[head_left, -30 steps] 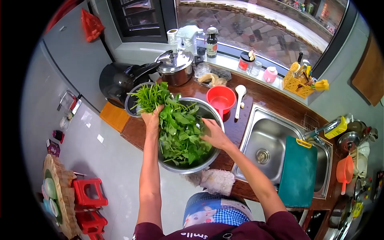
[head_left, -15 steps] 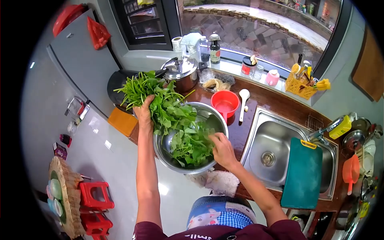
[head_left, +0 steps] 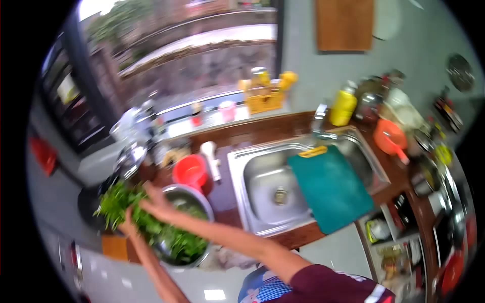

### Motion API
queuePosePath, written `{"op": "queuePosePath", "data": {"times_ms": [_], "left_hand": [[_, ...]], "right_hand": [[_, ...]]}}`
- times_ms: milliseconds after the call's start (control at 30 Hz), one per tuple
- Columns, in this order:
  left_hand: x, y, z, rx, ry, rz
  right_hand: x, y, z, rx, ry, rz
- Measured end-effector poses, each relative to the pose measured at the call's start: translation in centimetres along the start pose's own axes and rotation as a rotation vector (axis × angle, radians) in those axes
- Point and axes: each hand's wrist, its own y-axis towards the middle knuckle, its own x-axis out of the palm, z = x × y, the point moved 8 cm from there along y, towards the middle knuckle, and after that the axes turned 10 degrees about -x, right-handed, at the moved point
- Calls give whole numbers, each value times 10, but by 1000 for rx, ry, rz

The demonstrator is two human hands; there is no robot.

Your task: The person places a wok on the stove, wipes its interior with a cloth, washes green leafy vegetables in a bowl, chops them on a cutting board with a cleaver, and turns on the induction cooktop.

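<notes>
I see the left hand (head_left: 128, 222) clamped round bunched greens (head_left: 113, 201) — for the right hand (head_left: 157, 205), I cannot tell. Loose leaves (head_left: 186, 244) lie in the bowl (head_left: 207, 208); gathering looks partial.

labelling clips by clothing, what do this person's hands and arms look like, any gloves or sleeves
The left hand and right hand are ungloved; the left forearm and right forearm are bare. A plain maroon short sleeve covers the right upper arm; the left sleeve is out of view. No watch shows, though blur could hide a thin ring.
</notes>
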Motion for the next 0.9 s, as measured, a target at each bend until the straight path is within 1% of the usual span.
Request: {"op": "queuePosePath", "data": {"times_ms": [33, 67, 100, 133, 200, 233, 267, 300, 333, 367, 400, 433, 500, 567, 600, 633, 667, 700, 733, 767, 800, 833, 867, 900], "left_hand": [[-5, 13, -12, 179, 52, -73], [43, -9, 1, 125, 59, -264], [50, -31, 28, 89, 100, -379], [63, -40, 35, 101, 111, -394], [85, -63, 51, 119, 145, -404], [107, -80, 60, 100, 109, -486], [123, -86, 56, 104, 177, -531], [142, -93, 52, 109, 241, -581], [162, -108, 48, 91, 171, -637], [188, -127, 47, 38, 103, -647], [219, -156, 62, 44, 148, -690], [250, -186, 78, 53, 194, -733], [309, -239, 78, 75, 230, -868], [360, -299, 72, -25, 239, -954], [382, -332, 75, -14, 345, -999], [403, -363, 74, 2, 448, -1047], [427, -394, 70, 100, 514, -1098], [445, -427, 77, 100, 580, -1162], [464, -455, 69, 124, 634, -1232], [484, -482, 53, 146, 690, -1291], [501, -504, 38, 164, 737, -1318], [516, -526, 24, 134, 739, -1397], [531, -544, 7, 170, 792, -1443], [544, -559, -16, 197, 852, -1479]], "right_hand": [[11, 1, 6, 34, 78, -43], [26, -7, 29, 82, 198, 77], [17, -16, 12, 92, 243, 77], [0, -23, -7, 117, 274, 116], [-27, -37, -13, 147, 351, 212], [-39, -42, -12, 160, 388, 261], [-54, -48, -4, 165, 373, 318], [-72, -55, 0, 121, 467, 431], [-96, -66, 5, 105, 412, 537], [-128, -80, 1, 84, 354, 643], [-154, -100, 10, 270, 300, 707], [-184, -113, 19, 157, 197, 820], [-261, -147, -29, 67, 126, 817], [-311, -194, -7, 159, 351, 1050], [-342, -215, -11, 84, 388, 1156], [-366, -240, -11, 126, 443, 1250], [-390, -262, -9, 171, 405, 1309], [-414, -289, -3, 219, 371, 1367], [-442, -311, -6, 269, 132, 1320], [-462, -343, 18, 341, -10, 1384], [-480, -354, 7, 313, 120, 1440], [-497, -364, -2, 288, 256, 1480], [-506, -378, 14, 428, 367, 1406], [-511, -402, 55, 654, 407, 1276]]}}
